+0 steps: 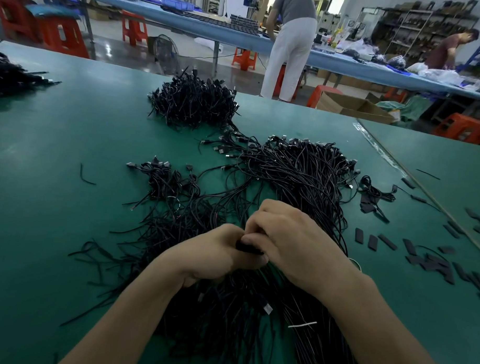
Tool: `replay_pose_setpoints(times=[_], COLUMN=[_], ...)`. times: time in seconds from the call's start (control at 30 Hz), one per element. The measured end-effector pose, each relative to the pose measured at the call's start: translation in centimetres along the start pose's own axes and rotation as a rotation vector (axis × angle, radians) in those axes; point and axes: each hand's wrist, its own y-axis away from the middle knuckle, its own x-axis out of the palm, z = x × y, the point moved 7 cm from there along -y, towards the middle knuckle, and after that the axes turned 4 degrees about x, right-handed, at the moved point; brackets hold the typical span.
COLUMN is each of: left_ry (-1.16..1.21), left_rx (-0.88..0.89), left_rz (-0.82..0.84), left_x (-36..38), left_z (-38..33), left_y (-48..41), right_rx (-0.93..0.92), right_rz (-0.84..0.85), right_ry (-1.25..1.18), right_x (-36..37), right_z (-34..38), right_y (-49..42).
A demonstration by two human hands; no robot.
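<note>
A person's two bare forearms reach in from the near edge over a green counter (pixel 57 153); the left hand (pixel 217 252) and the right hand (pixel 294 238) meet knuckle to knuckle in the middle, both with fingers curled. Between them sits a short black sleeve (pixel 248 248); the fingertips and thumbs of both hands pinch it, so only a dark sliver of it shows. Whether a cable runs through it I cannot tell.

The hands hover just above a wide spread of black cables (pixel 296 178), which fans from under the wrists toward the far right, its plug ends lined up along the far edge; a thin white tie (pixel 302 324) lies across the near strands. To the left lies a smaller tangled clump (pixel 165 184) with bare wire tips pointing outward; farther back stands a dense coiled heap (pixel 192 104); another dark pile (pixel 11 75) sits at the far left edge. Loose flat sleeve pieces (pixel 421 259) are scattered on the counter to the right, well apart from the hands.

Beyond the counter, a standing person in white trousers (pixel 292 55) faces a long blue bench (pixel 184 23); a second person (pixel 450 47) bends over it at the right; red stools (pixel 61 36) and an open cardboard box (pixel 353 106) stand on the floor.
</note>
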Motion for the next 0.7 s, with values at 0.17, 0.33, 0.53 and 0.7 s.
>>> replay_pose_setpoints(times=[0.17, 0.33, 0.53, 0.7], left_ry=[0.549, 0.755, 0.533, -0.097], left_rx=[-0.029, 0.103, 0.403, 0.493], left_rz=[-0.111, -0.259, -0.441, -0.791], left_x=[-0.3, -0.8, -2.2, -4.6], left_z=[-0.2, -1.1, -2.7, -4.0], left_y=[-0.6, -0.8, 0.1, 1.9], right_rx=[-0.009, 0.128, 0.315, 0.422], right_rz=[-0.225, -0.452, -0.553, -0.36], right_ry=[0.091, -0.14, -0.79, -1.312], right_x=[-1.0, -1.5, -0.2, 2.3], right_z=[0.2, -1.0, -2.5, -2.6], right_y=[0.4, 0.6, 0.8, 0.4])
